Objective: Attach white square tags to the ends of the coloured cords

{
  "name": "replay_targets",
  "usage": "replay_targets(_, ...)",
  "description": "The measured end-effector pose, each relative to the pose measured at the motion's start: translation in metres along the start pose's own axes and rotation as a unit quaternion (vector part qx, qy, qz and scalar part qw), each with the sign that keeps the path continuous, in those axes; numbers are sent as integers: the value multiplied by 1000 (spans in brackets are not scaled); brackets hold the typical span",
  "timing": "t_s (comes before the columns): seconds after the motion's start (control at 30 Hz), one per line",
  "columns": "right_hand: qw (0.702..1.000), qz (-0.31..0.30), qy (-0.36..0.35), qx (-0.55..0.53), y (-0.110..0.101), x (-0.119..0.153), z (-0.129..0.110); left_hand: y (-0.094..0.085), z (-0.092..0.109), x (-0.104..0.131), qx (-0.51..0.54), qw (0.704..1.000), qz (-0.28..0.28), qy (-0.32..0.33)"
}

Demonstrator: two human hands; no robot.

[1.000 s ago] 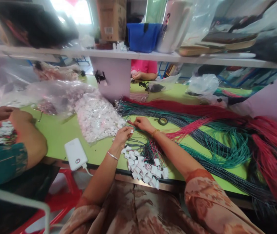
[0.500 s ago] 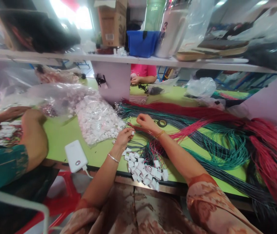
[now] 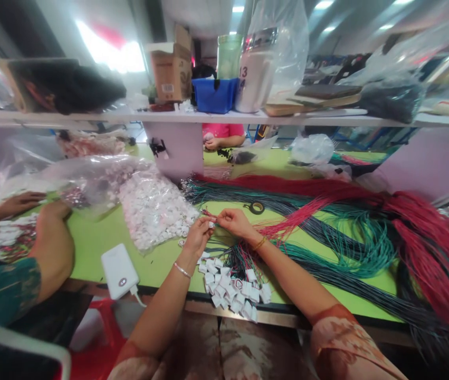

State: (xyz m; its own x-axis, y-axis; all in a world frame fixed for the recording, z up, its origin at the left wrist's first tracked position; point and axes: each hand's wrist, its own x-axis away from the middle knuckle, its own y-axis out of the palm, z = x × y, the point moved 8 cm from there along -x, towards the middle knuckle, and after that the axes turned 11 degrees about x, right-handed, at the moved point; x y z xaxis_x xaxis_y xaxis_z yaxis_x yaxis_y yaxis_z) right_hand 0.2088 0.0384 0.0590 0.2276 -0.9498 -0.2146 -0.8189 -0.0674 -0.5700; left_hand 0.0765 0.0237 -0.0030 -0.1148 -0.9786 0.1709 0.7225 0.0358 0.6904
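Note:
My left hand (image 3: 197,238) is closed in a pinch on a small white connector (image 3: 211,225). Right beside it, my right hand (image 3: 235,221) pinches a thin red wire (image 3: 208,213) near its end, the fingertips of both hands almost touching. Whether the wire is in the connector I cannot make out. Under my wrists lies a pile of white connectors (image 3: 228,290) with dark and red wires attached. A clear plastic bag of loose white connectors (image 3: 156,208) rests to the left of my hands.
Long bundles of red wires (image 3: 414,211) and green wires (image 3: 374,248) spread across the right side. A tape roll (image 3: 256,208) sits behind my right hand. A white power bank (image 3: 120,271) lies at the left edge. A co-worker's arm (image 3: 55,243) rests at far left; a shelf (image 3: 129,117) spans above.
My right hand has come down and toward my left hand, bringing its fingertips to the connector. The view has tilted up slightly. My left hand keeps its pinch.

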Motion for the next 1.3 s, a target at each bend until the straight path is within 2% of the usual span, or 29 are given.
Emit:
replay_targets(0.2, 999, -38, -27, 16, 7, 6, 7, 1, -1, 0, 4, 1000, -7, -1)
replay_targets(0.5, 999, -37, -26, 2, 5, 8, 5, 1, 1, -1, -7, 1000, -3, 10)
replay_targets(0.73, 997, -33, -59, 25, 8, 10, 6, 0, 0, -2, -43, 999, -3, -5)
replay_targets(0.9, 998, -36, -53, 7, 9, 9, 8, -2, 4, -2, -28, 1000, 3, 8)
replay_targets(1.1, 998, -40, -52, 23, 19, 8, 12, -4, -2, -3, -63, 998, 1, 9)
replay_targets(1.2, 996, -26, -71, 45, 17, 9, 8, -4, -6, -4, -94, 996, 4, 9)
replay_targets(1.3, 994, -36, -81, 57, 17, 10, 4, -5, -6, -4, -81, 996, 20, 15)
